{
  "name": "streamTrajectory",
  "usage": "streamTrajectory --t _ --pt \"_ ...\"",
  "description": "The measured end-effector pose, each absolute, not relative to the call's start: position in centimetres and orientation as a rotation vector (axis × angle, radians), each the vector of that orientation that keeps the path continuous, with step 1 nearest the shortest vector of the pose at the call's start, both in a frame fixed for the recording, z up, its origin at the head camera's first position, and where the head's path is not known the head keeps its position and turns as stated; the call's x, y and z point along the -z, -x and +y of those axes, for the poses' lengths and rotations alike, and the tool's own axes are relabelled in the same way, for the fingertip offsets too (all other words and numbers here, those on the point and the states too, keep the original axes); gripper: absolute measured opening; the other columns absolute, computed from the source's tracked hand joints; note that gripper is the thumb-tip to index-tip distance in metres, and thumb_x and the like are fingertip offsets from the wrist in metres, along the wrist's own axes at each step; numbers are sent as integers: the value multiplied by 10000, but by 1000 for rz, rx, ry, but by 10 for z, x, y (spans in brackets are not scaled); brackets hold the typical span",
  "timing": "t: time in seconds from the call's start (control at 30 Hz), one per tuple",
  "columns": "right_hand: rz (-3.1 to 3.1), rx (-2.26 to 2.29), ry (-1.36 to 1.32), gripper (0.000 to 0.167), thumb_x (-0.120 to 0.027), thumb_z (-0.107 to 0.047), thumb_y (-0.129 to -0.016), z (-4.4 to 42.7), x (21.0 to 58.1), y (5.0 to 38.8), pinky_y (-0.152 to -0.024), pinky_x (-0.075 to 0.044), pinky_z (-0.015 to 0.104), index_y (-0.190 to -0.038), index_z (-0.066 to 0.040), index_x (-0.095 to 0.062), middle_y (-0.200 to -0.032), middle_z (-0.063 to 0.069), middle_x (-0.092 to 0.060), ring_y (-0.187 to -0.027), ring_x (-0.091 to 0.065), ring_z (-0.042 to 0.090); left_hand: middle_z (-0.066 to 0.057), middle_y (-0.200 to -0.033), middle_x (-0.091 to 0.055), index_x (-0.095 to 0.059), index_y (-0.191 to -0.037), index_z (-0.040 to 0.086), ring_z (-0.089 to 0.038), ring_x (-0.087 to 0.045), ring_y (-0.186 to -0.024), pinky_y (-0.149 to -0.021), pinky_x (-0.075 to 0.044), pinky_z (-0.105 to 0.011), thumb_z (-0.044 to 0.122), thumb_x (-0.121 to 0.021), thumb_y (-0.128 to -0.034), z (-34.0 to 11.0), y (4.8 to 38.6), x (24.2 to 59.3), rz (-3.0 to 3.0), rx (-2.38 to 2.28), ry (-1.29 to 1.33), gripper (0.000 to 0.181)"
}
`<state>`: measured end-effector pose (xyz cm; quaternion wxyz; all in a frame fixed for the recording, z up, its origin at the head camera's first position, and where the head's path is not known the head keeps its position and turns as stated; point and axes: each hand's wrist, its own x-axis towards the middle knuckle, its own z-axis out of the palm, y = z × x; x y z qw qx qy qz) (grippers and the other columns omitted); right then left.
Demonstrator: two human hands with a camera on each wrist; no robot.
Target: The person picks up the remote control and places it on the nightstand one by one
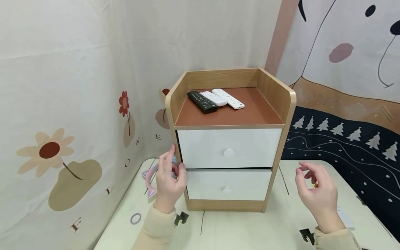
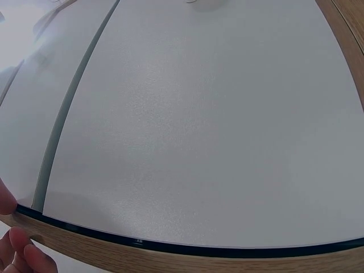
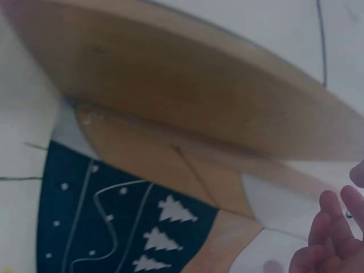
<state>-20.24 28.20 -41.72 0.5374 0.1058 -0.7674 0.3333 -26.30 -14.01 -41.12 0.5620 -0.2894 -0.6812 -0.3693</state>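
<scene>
A small wooden cabinet (image 1: 228,205) with two white drawers stands upright in the middle of the head view. The upper drawer (image 1: 203,149) and the lower drawer (image 1: 206,184) each have a round white knob. My left hand (image 1: 170,180) holds the cabinet's left front edge; its thumb (image 2: 5,199) is on the front side and curled fingertips (image 2: 34,259) are on the other side of the side panel. To the cabinet's right, my right hand (image 1: 318,194) is raised with loosely bent fingers, apart from the cabinet. A tiny gold item shows by its fingers, too small to identify.
On the cabinet's brown top lie a black remote (image 1: 201,101), a white remote (image 1: 214,98) and a longer white remote (image 1: 228,99). A pink cat-eared ring-shaped item (image 1: 150,178) lies behind my left hand. Printed curtains hang behind the pale table (image 1: 237,229).
</scene>
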Motion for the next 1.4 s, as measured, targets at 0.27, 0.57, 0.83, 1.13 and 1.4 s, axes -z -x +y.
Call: streamTrajectory --t 0.27,0.57,0.83,1.13,1.4 --pt "-1949 -894 33 307 -718 -21 -930 308 451 193 -769 -342 36 -1232 9 -765 -1052 -455 -545 -820 -455 -191 -263 -1165 -625 -528 -1529 -106 -128 -453 -577 -495 -400 -227 -81 -631 -898 -140 263 413 -1611 877 687 639" --pt "-2109 -838 266 334 -693 -99 -960 332 481 189 -782 -318 89 -1273 11 -733 -1081 60 -738 -877 -371 -267 -262 -1159 -624 -530 -1525 -109 -129 -451 -569 -493 -403 -229 -82 -630 -898 -139 263 413 -1612 878 691 635" --pt "-2329 -829 495 452 -638 -198 -1007 354 501 183 -906 -415 454 -1397 30 -649 -1327 275 -653 -1035 -609 160 -255 -1160 -622 -533 -1533 -99 -127 -457 -574 -491 -406 -237 -85 -635 -900 -139 262 411 -1627 881 681 641" --pt "-2549 -895 681 623 -575 -265 -1038 372 511 183 -1164 -333 740 -1551 76 -475 -1557 447 -416 -1435 -348 667 -254 -1155 -622 -532 -1538 -97 -128 -465 -580 -495 -411 -224 -82 -635 -905 -140 261 412 -1636 880 676 641" --pt "-2628 -845 727 658 -608 -259 -1014 383 522 183 -1088 -387 775 -1527 121 -445 -1490 523 -397 -1337 -396 714 -246 -1147 -614 -526 -1549 -88 -136 -469 -590 -498 -418 -235 -81 -633 -910 -141 260 412 -1644 887 669 648"
